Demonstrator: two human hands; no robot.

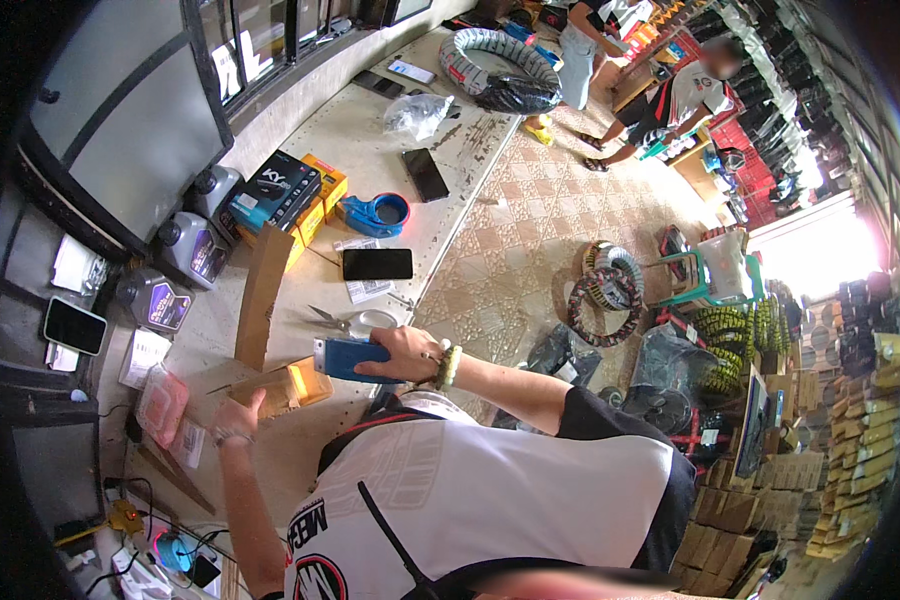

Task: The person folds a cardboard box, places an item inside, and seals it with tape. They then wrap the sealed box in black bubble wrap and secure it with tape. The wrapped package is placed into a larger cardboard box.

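Observation:
On the worktop in front of me lies a small cardboard box [275,393] with shiny brown tape over its right end. My left hand [238,414] is at its near left corner, thumb up, fingers closed against the cardboard. My right hand [410,355] grips a flat blue object [353,361] with a silvery end, held just beyond the box's right end; its exact kind is unclear. Scissors [332,320] lie just beyond it, next to a roll of clear tape [373,322]. A long cardboard strip [264,300] stands behind the box.
Farther along the worktop [480,150] are a black phone [377,264], a blue tape dispenser [375,214], boxed goods [275,188] and wrapped tires [500,62]. Grey bottles [192,248] line the left. Two people are across the tiled floor [510,225]; more tires [610,290] stand right.

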